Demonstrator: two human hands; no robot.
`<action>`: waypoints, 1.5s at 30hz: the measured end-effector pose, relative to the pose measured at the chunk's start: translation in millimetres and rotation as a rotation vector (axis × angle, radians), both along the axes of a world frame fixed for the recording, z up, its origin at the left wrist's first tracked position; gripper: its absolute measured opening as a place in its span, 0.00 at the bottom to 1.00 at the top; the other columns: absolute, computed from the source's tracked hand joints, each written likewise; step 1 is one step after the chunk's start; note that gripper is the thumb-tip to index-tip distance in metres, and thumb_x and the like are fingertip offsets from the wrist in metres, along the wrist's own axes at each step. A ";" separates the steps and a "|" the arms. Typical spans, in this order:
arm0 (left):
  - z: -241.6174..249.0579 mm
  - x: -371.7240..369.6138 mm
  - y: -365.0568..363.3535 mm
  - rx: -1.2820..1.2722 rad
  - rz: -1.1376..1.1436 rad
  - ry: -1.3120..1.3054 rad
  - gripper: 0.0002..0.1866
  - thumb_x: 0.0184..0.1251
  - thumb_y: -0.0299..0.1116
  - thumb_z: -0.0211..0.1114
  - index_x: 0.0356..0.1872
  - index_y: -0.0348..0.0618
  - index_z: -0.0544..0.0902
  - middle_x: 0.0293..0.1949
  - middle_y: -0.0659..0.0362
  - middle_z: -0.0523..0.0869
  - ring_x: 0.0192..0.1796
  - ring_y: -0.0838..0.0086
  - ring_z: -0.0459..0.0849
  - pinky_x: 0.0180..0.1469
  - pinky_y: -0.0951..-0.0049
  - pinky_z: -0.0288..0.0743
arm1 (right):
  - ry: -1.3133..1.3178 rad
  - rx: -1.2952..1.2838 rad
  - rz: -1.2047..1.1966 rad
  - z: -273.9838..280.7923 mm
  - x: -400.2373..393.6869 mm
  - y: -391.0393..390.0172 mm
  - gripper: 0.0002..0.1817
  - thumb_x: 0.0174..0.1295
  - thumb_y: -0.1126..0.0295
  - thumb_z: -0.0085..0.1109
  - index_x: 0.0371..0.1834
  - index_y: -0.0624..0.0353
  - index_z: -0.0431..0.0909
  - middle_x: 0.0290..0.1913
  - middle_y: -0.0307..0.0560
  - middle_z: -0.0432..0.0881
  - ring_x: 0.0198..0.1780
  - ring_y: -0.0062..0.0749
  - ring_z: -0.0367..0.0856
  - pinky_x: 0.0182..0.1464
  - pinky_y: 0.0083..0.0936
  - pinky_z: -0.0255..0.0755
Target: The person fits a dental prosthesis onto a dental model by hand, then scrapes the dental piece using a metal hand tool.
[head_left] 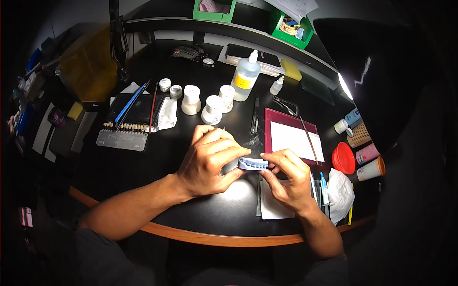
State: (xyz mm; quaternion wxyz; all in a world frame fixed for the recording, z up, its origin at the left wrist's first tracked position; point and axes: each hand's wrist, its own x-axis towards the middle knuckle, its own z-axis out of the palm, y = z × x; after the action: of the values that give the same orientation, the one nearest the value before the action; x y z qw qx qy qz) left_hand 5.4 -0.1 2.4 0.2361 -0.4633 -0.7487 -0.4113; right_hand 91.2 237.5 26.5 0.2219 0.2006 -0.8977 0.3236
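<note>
A blue-grey dental model (253, 164) with a row of teeth is held up above the black desk, between both hands. My left hand (213, 159) grips its left end, thumb below and a finger on top; the other fingers are curled. At the right end, my right hand (287, 177) pinches the model between thumb and fingers. Some pale dust (253, 141) lies on the desk just behind the model. A bright patch of light falls on the desk below it.
White-capped jars (212, 110) and a large bottle (245, 78) stand behind the hands. A shade guide (122, 140) and brushes lie left. To the right are a maroon tray (312, 127) with white paper, a red bowl (343, 158) and crumpled tissue (340, 195).
</note>
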 end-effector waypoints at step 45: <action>-5.7 -2.8 1.4 -0.070 -0.066 -0.055 0.16 0.59 0.34 0.87 0.47 0.45 0.95 0.42 0.63 0.96 0.51 0.72 0.92 0.69 0.57 0.68 | 0.032 -0.003 0.035 2.6 0.1 -1.4 0.15 0.60 0.75 0.84 0.49 0.64 0.92 0.38 0.45 0.87 0.33 0.27 0.85 0.36 0.25 0.81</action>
State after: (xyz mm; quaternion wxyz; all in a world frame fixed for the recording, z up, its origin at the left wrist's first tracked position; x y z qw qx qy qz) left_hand 2.6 1.3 -3.3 0.1854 -0.4844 -0.7530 -0.4049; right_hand 91.2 236.2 29.1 0.2308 0.2208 -0.8899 0.3257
